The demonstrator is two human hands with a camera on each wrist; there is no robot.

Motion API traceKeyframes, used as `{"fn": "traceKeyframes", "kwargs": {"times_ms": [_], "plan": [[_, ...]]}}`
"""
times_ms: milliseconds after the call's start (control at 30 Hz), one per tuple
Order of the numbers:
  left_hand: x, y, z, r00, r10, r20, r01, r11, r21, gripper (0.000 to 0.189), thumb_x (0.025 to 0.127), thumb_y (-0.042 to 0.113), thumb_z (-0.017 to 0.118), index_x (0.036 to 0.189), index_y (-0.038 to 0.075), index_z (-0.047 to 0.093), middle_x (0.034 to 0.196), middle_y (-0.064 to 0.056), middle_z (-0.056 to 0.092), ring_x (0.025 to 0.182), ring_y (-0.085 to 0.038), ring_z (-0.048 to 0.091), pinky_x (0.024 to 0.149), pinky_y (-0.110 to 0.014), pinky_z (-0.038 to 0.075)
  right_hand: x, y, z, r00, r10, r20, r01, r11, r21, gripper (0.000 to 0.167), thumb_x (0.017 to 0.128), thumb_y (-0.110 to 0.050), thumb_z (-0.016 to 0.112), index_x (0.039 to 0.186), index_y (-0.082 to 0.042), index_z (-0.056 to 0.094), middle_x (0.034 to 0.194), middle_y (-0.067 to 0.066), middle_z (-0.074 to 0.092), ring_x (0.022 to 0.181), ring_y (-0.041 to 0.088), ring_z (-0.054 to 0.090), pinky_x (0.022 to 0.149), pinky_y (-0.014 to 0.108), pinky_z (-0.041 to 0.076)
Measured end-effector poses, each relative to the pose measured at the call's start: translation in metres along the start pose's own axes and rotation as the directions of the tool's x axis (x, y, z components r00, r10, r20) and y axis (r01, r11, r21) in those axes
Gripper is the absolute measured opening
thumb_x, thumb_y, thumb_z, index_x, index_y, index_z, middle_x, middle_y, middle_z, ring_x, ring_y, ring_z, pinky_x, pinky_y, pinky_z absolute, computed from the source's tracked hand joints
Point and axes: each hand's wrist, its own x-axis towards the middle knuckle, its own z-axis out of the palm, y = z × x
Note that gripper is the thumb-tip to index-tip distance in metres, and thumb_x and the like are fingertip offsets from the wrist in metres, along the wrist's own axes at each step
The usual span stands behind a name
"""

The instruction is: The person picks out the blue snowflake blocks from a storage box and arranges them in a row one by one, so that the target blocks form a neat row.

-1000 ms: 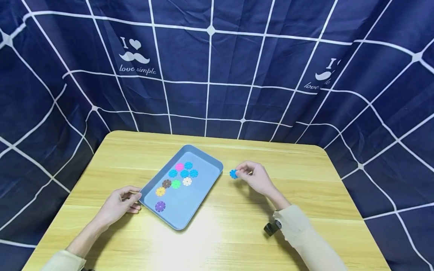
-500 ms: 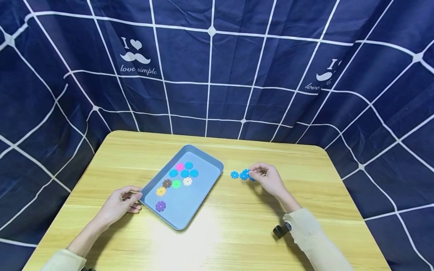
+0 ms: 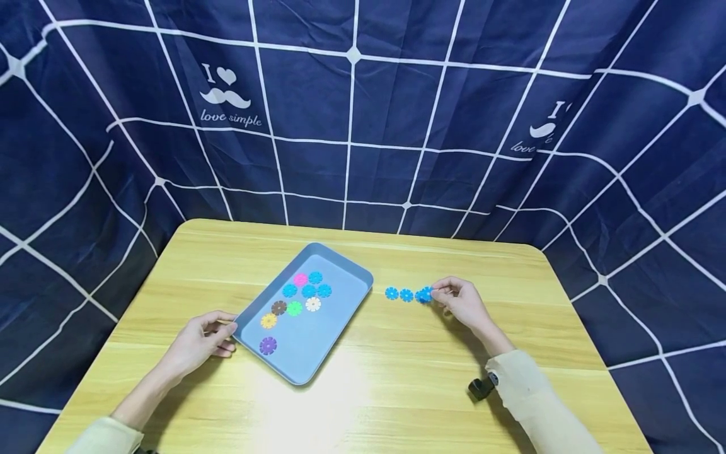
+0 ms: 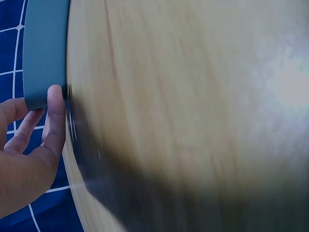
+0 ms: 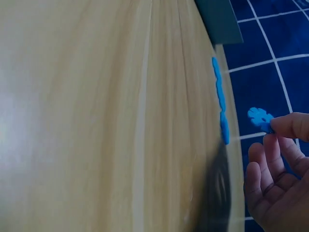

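My right hand (image 3: 462, 306) pinches a blue notched plastic snowflake disc (image 5: 259, 119) between thumb and forefinger. The held disc is raised over the right end of a short row of matching blue discs (image 3: 406, 295) lying on the table; in the head view it overlaps the last one. On the left, my left hand (image 3: 203, 340) grips the near-left corner of a grey-blue tray (image 3: 326, 359), with the thumb against its wall (image 4: 46, 63). Inside the tray lie several blue discs (image 3: 309, 291) plus pink, brown, green, cream, orange and purple (image 3: 268, 345) ones.
The light wooden table (image 3: 397, 391) has rounded far corners. A navy curtain (image 3: 306, 164) with white grid lines hangs behind it and along both sides. A black wrist device (image 3: 481, 387) sits at the right sleeve (image 3: 522, 378).
My right hand has moved rightward, away from the tray. Blue discs now lie in a row where it passed, and it holds a disc at the row's right end. The left hand and tray stay put.
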Motion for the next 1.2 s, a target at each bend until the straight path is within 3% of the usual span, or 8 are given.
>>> {"fn": "traceKeyframes", "kwargs": {"times_ms": [333,700,1200], "plan": [[0.0,0.001,0.0,1.0,-0.007,0.001,0.007,1.0,0.001,0.04,0.107,0.008,0.059,0.139,-0.017,0.053,0.094,-0.015,0.072,0.075,-0.013,0.073,0.073,-0.028,0.07,0.003,0.011,-0.012,0.998,0.057,-0.013,-0.058,0.998,-0.037,0.03,0.1,-0.011,0.071,0.12,0.01,0.066,0.084,0.003,0.07,0.069,0.011,0.065,0.055,0.023,0.058],[0.0,-0.001,0.0,1.0,-0.001,-0.003,0.001,1.0,0.002,0.04,0.107,0.007,0.059,0.138,-0.017,0.053,0.093,-0.015,0.071,0.075,-0.012,0.072,0.073,-0.028,0.07,0.008,0.022,-0.015,0.995,0.102,-0.017,-0.103,0.993,-0.056,0.027,0.1,-0.01,0.069,0.118,0.01,0.066,0.079,-0.009,0.068,0.068,0.007,0.064,0.059,0.022,0.06],[0.001,-0.004,0.001,1.0,0.015,-0.005,-0.015,1.0,-0.012,0.039,0.107,0.006,0.058,0.138,-0.018,0.053,0.093,-0.015,0.071,0.074,-0.012,0.073,0.073,-0.028,0.07,0.011,0.022,-0.016,0.987,0.159,0.008,-0.157,0.981,-0.112,0.027,0.102,-0.011,0.066,0.119,0.01,0.065,0.079,-0.003,0.069,0.067,0.011,0.064,0.058,0.023,0.059]]}}
